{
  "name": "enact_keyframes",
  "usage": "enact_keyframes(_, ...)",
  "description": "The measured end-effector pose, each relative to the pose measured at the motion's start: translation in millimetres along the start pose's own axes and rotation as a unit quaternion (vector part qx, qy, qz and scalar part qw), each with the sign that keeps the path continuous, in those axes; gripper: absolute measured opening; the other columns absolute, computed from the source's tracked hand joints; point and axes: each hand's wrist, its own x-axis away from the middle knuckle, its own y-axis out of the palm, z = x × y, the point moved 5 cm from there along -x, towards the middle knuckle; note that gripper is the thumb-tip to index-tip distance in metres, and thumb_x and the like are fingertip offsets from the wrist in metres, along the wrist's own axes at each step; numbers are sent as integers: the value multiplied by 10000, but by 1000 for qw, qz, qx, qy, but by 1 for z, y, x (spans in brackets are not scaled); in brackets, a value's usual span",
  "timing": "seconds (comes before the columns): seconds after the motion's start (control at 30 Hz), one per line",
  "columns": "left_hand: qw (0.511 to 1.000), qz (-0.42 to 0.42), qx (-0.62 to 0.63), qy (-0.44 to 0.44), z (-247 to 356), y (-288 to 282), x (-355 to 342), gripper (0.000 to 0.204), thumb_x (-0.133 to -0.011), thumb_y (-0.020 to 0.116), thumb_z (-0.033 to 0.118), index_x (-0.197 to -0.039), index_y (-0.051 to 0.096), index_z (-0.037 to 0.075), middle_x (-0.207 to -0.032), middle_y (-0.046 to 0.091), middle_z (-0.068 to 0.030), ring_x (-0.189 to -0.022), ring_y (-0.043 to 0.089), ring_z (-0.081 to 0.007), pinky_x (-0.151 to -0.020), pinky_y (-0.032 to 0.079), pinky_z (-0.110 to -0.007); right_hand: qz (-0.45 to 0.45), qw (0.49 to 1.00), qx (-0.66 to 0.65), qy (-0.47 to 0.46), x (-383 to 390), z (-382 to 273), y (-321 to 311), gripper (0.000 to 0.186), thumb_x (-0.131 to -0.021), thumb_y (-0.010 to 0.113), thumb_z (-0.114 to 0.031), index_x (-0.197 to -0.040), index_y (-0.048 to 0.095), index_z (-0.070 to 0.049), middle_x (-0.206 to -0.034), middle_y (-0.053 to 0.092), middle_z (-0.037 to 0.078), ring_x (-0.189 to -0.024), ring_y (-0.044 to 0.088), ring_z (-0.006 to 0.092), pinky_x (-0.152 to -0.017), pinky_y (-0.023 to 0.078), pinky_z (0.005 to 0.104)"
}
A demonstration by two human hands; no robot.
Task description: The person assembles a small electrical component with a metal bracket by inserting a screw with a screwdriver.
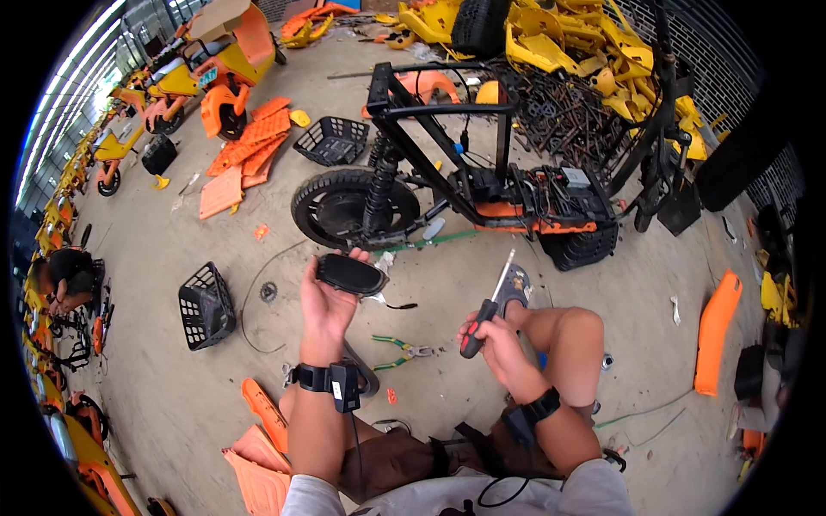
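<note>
My left hand (327, 303) holds a flat black oval part (351, 273), its thumb and fingers at the part's edges. My right hand (497, 342) grips a screwdriver (477, 335) with a black and red handle, its shaft pointing up. Beyond my hands stands a stripped black scooter frame (439, 155) with an orange lower strip (559, 225) and a black rear wheel (314, 215). Green and yellow pliers (394, 351) lie on the floor between my forearms, and a black cord end (404, 305) shows near the oval part.
Black baskets (206, 305) (331, 138) rest on the concrete floor (654, 370). Orange panels lie at lower left (262, 469), upper left (249, 150) and right (716, 331). A pile of yellow panels and dark parts (559, 103) sits behind the frame. A co-worker (64, 275) crouches at left beside scooters.
</note>
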Motion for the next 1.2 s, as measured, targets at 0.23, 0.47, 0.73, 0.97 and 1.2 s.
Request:
enact_keyframes(0.23, 999, 22, -26, 18, 6, 6, 8, 420, -1017, 326, 355, -1128, 529, 5, -1200, 601, -271, -1162, 570, -404, -1023, 448, -487, 207, 973, 103, 11, -87, 64, -77, 104, -787, 587, -126, -757, 518, -54, -630, 518, 50, -537, 545, 166, -483, 459, 308)
enact_keyframes(0.47, 996, 34, -70, 47, 12, 1, 13, 403, -1004, 378, 367, -1176, 529, 35, -1202, 608, -257, -1134, 585, -401, -994, 462, -487, 359, 878, 293, 116, -112, 188, -199, 253, -741, 732, -196, -624, 591, -22, -551, 588, 102, -432, 561, 174, -401, 422, 330)
enact_keyframes(0.73, 993, 87, -73, 41, 16, 6, 34, 429, -994, 426, 369, -1250, 512, 35, -1172, 618, -249, -1109, 599, -405, -957, 477, -516, 390, 777, 479, 124, -141, 257, -228, 372, -671, 764, -372, -856, 726, -51, -895, 702, 214, -893, 673, 382, -795, 536, 450)
enact_keyframes(0.97, 987, 124, -100, 25, 15, 21, 36, 433, -1000, 414, 378, -1316, 466, 87, -1225, 607, -207, -1174, 572, -357, -978, 466, -529, 366, 741, 558, 71, -180, 266, -229, 459, -652, 818, -372, -869, 708, 17, -883, 683, 209, -803, 653, 392, -748, 523, 466)
enact_keyframes(1.2, 992, 94, -87, -20, 13, 26, 36, 475, -1017, 370, 383, -1367, 414, 65, -1288, 563, -230, -1218, 535, -380, -1009, 447, -517, 389, 751, 530, 66, -170, 263, -219, 327, -713, 806, -251, -847, 689, 24, -845, 697, 216, -817, 677, 390, -714, 520, 464)
